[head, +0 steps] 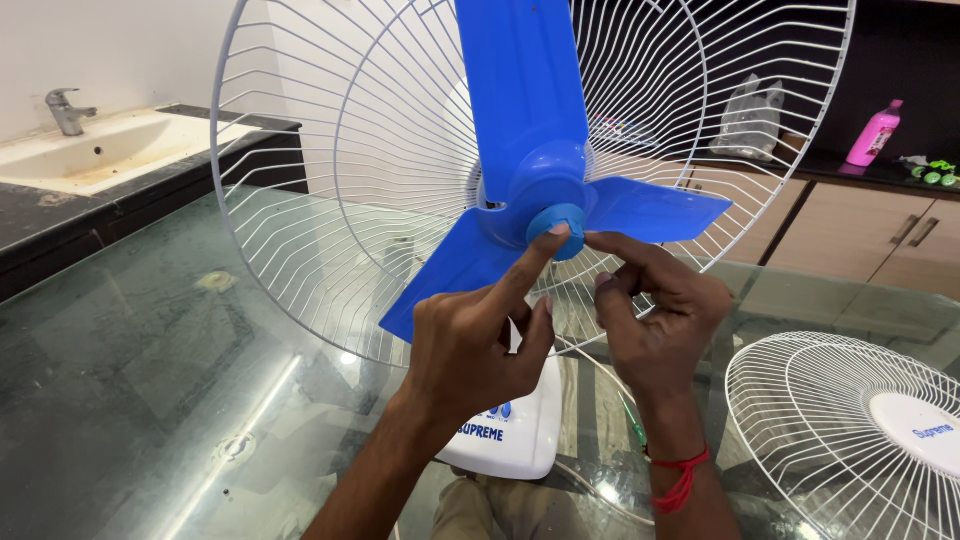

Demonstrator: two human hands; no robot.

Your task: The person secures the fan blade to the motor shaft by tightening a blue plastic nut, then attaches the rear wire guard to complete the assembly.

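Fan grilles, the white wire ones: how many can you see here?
2. One grille stands upright behind the blue blades, where both hands work. The other grille lies flat on the glass table, at the right.

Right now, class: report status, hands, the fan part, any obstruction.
Left hand and right hand: index fingertips on blue hub cap. Blue fan blade seated in rear wire guard. Nothing blocking.
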